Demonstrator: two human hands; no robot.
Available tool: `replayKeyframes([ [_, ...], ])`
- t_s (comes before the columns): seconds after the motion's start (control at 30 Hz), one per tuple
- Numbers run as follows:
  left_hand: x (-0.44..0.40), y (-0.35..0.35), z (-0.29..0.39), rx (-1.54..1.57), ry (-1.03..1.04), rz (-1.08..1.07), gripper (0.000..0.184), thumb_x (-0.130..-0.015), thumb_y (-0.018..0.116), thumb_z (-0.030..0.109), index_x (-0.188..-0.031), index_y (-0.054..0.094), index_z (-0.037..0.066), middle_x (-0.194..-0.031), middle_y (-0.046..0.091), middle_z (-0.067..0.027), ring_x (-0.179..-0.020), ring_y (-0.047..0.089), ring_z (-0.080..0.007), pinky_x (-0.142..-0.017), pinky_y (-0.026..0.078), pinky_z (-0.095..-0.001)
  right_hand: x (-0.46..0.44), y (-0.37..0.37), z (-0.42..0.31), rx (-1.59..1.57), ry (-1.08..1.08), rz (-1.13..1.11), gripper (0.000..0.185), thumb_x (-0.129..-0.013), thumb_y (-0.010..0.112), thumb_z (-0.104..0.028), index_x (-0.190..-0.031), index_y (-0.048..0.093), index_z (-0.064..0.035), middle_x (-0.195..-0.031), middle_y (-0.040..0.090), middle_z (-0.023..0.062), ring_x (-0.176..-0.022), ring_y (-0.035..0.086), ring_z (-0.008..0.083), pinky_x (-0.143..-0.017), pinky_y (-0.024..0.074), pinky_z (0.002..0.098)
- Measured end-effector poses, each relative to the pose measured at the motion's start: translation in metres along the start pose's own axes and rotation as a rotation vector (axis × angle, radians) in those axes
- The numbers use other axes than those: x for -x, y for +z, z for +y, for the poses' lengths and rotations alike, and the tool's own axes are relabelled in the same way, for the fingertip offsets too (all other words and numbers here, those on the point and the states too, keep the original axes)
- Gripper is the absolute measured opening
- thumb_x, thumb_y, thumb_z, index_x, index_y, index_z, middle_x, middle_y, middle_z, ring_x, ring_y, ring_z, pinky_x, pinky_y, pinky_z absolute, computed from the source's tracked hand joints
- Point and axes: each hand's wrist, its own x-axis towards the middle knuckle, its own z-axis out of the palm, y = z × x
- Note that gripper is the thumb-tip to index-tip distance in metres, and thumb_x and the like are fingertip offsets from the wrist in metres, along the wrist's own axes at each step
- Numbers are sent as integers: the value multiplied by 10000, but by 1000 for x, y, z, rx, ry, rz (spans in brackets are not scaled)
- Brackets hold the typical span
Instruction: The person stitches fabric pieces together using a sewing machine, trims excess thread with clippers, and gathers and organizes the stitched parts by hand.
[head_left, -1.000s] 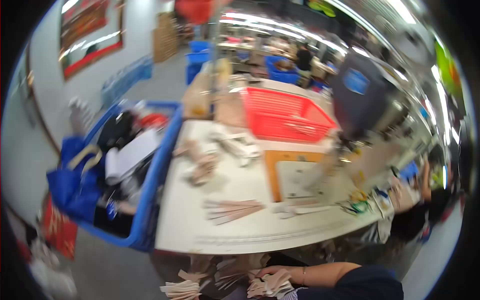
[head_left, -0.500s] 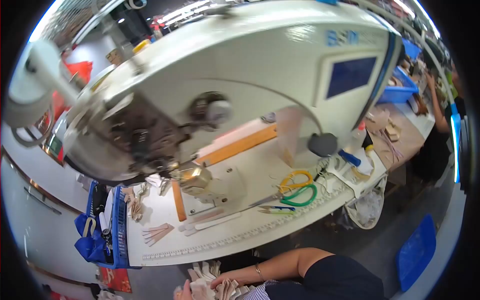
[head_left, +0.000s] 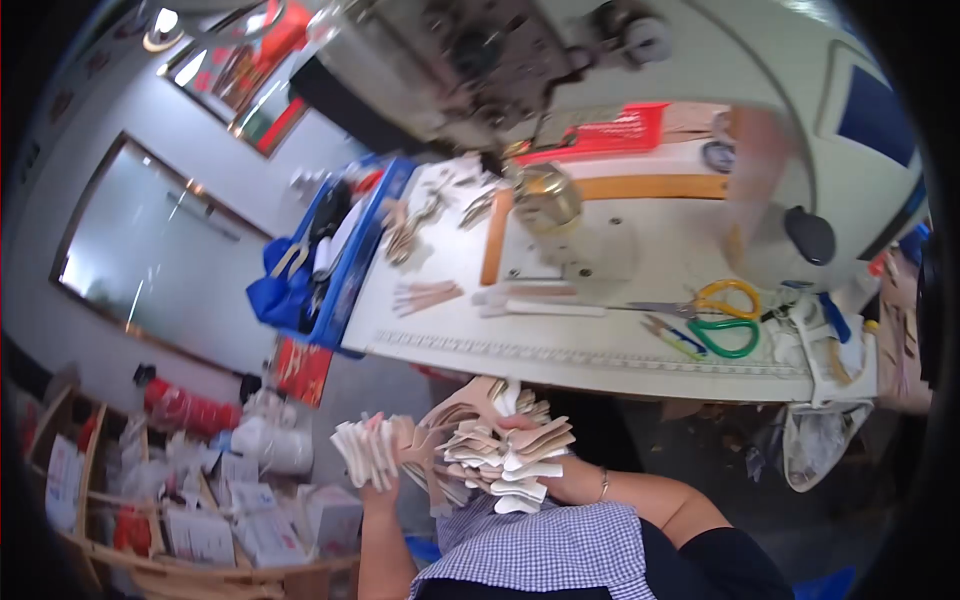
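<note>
Below the front edge of the table, my left hand (head_left: 379, 492) grips a fanned bundle of pale strips (head_left: 365, 450). My right hand (head_left: 565, 478) is closed on a second, larger bundle of beige and white strips (head_left: 515, 455) in front of the checked apron (head_left: 540, 550). Joined beige pieces (head_left: 470, 400) spread between the two hands; which hand bears them I cannot tell. The bundles hide most of the fingers of both hands.
The white table (head_left: 410, 325) carries a sewing machine (head_left: 545, 200), loose strips (head_left: 427, 296), scissors (head_left: 715, 317) and a red basket (head_left: 600, 135). A blue crate (head_left: 345, 285) stands at its left side. Boxes and bags fill a wooden rack (head_left: 150, 555) at lower left.
The view has swung left and down from the machine. Both hands and their bundles now show more fully, raised higher in view, with joined beige pieces spread between them.
</note>
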Motion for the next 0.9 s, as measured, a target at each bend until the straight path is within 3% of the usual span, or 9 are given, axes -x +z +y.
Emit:
replayKeyframes([
  [0.07, 5, -10, 14, 401, -229, -92, 375, -890, 548, 128, -1254, 516, 43, -1202, 553, -134, -1142, 505, -276, -980, 381, -364, -9, 8, -14, -60, -12, -27, 398, -865, 510, -278, -1180, 530, -36, -1053, 580, 165, -1011, 561, 344, -929, 431, 425],
  [0.13, -1, -14, 21, 194, -112, -56, 375, -891, 550, 132, -1252, 513, 35, -1204, 551, -145, -1123, 511, -290, -973, 385, -378, -22, 15, -24, -252, 19, -34, 450, -862, 500, -305, -1214, 498, -25, -1091, 572, 169, -1025, 560, 346, -944, 429, 430],
  [0.37, 18, -9, 14, 653, -633, 93, 483, -961, 489, 354, -1278, 436, -7, -1048, 540, -99, -1018, 521, -201, -915, 402, -337, -75, 61, -56, -1083, 312, 185, 641, -853, 466, -400, -1336, 388, 14, -1227, 546, 181, -1073, 556, 350, -994, 423, 446],
  [0.4, 28, -9, 12, 641, -636, 113, 483, -961, 489, 354, -1278, 436, -7, -1048, 540, -99, -1018, 521, -201, -915, 402, -337, -88, 56, -39, -1597, 305, -396, 621, -869, 447, -410, -1304, 421, 32, -1225, 540, 213, -1077, 558, 351, -1001, 415, 445],
  [0.53, 89, 26, -23, -415, -152, 42, 529, -940, 479, 350, -1333, 370, 14, -1202, 507, -131, -1075, 507, -252, -1003, 360, -411, -118, 83, -11, -1369, 359, -297, 573, -884, 435, -413, -1265, 486, 13, -1232, 546, 204, -1097, 558, 343, -1005, 411, 447],
  [0.67, -30, -63, 86, -176, -729, -689, 574, -890, 497, 342, -1365, 377, 41, -1349, 414, -204, -1253, 378, -343, -1063, 286, -448, -117, 87, -4, -1408, 369, -384, 571, -886, 446, -419, -1276, 486, -5, -1212, 565, 192, -1074, 576, 339, -985, 431, 459],
  [0.73, 41, -8, 8, 843, -711, 133, 440, -951, 471, 345, -1252, 460, 24, -1020, 588, -94, -956, 543, -223, -891, 435, -373, -118, 81, -24, -1359, 351, -524, 595, -876, 441, -427, -1288, 462, 3, -1210, 561, 200, -1077, 572, 334, -990, 427, 455],
  [0.8, 19, -35, -20, 1302, -805, 547, 382, -943, 534, 308, -1222, 485, 51, -806, 559, -27, -878, 568, -204, -840, 458, -351, -119, 78, -46, -1228, 306, -295, 595, -876, 434, -418, -1287, 454, 11, -1198, 564, 205, -1066, 577, 324, -971, 443, 439],
  [0.9, 5, -94, -61, 1564, -715, 618, 337, -927, 565, 291, -1162, 522, 54, -693, 463, 5, -759, 555, -192, -820, 461, -376, -131, 70, -76, -1110, 321, -465, 587, -874, 428, -416, -1269, 467, 16, -1186, 566, 211, -1036, 587, 317, -915, 477, 402],
])
